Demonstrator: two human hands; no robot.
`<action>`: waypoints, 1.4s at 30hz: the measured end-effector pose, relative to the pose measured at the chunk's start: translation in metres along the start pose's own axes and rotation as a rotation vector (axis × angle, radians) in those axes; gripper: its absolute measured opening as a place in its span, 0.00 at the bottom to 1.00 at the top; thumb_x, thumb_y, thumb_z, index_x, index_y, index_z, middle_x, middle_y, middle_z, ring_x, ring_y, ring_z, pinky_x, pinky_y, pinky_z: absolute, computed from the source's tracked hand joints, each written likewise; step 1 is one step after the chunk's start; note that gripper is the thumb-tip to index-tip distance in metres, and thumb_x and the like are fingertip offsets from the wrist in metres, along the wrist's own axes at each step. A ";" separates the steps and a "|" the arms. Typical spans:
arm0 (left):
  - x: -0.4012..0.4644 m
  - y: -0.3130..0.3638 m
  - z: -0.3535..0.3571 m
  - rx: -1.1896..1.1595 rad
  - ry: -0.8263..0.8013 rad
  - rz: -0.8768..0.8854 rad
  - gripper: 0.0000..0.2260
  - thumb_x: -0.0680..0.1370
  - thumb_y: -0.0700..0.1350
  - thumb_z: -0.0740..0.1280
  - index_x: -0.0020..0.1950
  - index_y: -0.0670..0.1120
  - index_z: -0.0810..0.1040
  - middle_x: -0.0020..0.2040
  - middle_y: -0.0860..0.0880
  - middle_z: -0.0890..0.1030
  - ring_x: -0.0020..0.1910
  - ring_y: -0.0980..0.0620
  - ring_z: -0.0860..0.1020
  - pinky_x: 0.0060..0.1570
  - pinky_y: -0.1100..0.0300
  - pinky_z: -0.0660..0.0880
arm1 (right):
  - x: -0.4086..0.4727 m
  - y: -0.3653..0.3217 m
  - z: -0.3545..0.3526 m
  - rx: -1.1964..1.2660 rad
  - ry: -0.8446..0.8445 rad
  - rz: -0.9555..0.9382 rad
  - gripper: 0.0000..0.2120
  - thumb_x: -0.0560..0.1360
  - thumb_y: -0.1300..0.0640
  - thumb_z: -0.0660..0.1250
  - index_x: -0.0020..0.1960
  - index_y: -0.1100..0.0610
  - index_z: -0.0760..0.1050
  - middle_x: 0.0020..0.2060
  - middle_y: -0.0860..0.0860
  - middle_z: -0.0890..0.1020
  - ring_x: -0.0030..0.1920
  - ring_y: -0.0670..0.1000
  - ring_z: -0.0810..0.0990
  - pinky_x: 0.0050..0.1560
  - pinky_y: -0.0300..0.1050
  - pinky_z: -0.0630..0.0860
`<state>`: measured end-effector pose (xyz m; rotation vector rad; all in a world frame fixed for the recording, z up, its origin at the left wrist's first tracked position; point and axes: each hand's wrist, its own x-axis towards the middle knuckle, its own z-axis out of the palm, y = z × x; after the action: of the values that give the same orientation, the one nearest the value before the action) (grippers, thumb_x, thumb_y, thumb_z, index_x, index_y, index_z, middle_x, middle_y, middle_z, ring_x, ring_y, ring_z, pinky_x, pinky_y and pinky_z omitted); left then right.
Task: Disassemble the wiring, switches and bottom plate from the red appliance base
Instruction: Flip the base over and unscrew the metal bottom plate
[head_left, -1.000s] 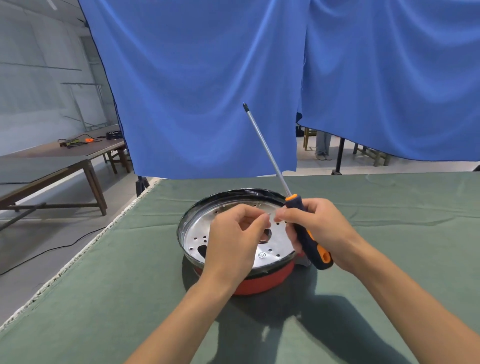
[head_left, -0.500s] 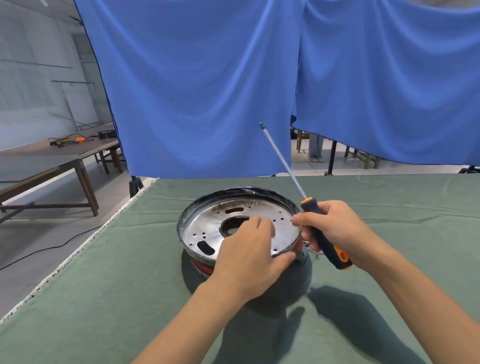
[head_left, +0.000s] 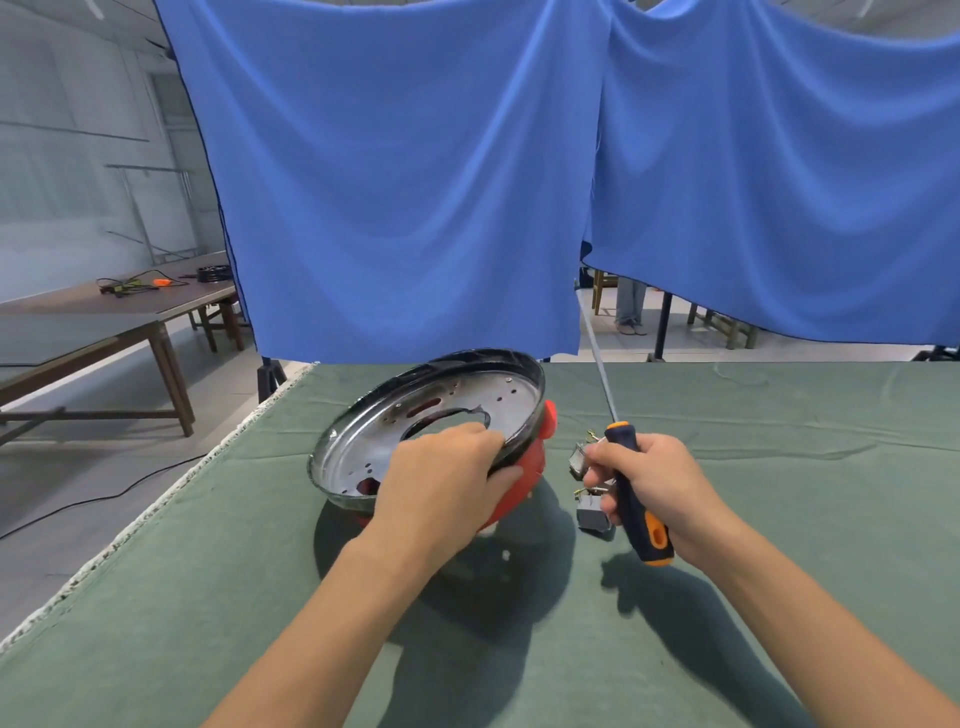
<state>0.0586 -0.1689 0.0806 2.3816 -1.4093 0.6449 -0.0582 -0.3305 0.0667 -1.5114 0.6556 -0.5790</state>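
Note:
The red appliance base is lifted off the green cloth and tilted toward the left, its shiny perforated metal plate facing me. My left hand grips its near rim, fingers over the plate's edge and thumb on the red shell. My right hand holds a screwdriver with a blue and orange handle, the long shaft pointing up and away. Two small grey switches with brass terminals hang beside that hand, close to its fingertips.
The work table is covered in green cloth, its left edge running diagonally toward me. A blue curtain hangs behind it. A wooden table with cables stands at the far left across the floor.
My left hand has gripped the base's rim and raised it, tipping it leftward. The grey switches have come out beside my right hand, which shifted right and lower with the screwdriver.

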 end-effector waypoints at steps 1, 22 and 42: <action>0.000 -0.002 0.000 0.019 -0.002 -0.007 0.15 0.78 0.59 0.58 0.40 0.49 0.67 0.38 0.52 0.70 0.41 0.48 0.75 0.34 0.56 0.61 | 0.000 0.002 0.001 -0.017 -0.016 0.029 0.06 0.75 0.63 0.67 0.40 0.63 0.73 0.24 0.52 0.79 0.19 0.49 0.72 0.21 0.40 0.69; -0.006 -0.039 0.031 0.098 -0.197 -0.007 0.14 0.80 0.54 0.57 0.54 0.46 0.75 0.53 0.47 0.77 0.51 0.42 0.77 0.41 0.55 0.64 | 0.076 -0.014 0.060 -0.920 -0.098 0.326 0.13 0.71 0.64 0.66 0.29 0.58 0.68 0.15 0.51 0.71 0.15 0.49 0.70 0.23 0.31 0.66; -0.001 -0.038 0.019 -0.172 -0.003 -0.252 0.13 0.81 0.55 0.53 0.57 0.49 0.69 0.46 0.47 0.81 0.47 0.43 0.78 0.42 0.52 0.70 | 0.034 -0.048 0.043 -0.884 -0.146 -0.156 0.06 0.74 0.52 0.65 0.39 0.52 0.74 0.26 0.47 0.80 0.25 0.49 0.80 0.36 0.45 0.77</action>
<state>0.0961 -0.1588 0.0627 2.3690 -1.0911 0.4360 -0.0010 -0.3239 0.1114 -2.4209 0.7231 -0.2845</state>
